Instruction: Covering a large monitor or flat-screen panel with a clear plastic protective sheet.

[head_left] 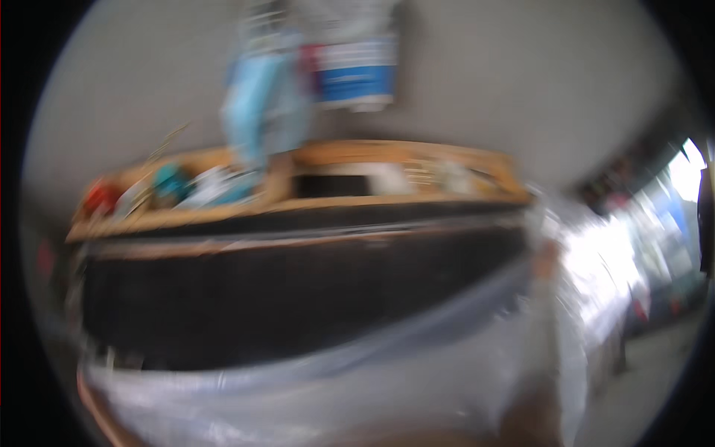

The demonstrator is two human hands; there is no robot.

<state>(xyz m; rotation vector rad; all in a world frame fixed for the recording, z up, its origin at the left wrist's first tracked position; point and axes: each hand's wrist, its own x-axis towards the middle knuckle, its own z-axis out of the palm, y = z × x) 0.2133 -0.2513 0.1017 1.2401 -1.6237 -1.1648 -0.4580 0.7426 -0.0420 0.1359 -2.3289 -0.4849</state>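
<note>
At frame right, the right hand (547, 259) touches clear plastic (417, 372) beside a black surface (298, 298). I can't discern either hand's grip.

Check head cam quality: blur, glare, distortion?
Head view: blur throughout, right hand too smeared to read its grip; head view, right: white glare over part of the wide translucent plastic sheet; head view: black corners, fisheye bowing the long orange-brown wooden tray.

Grey wall (506, 82), greyish floor (640, 395), bright white light (693, 170) — far right
</note>
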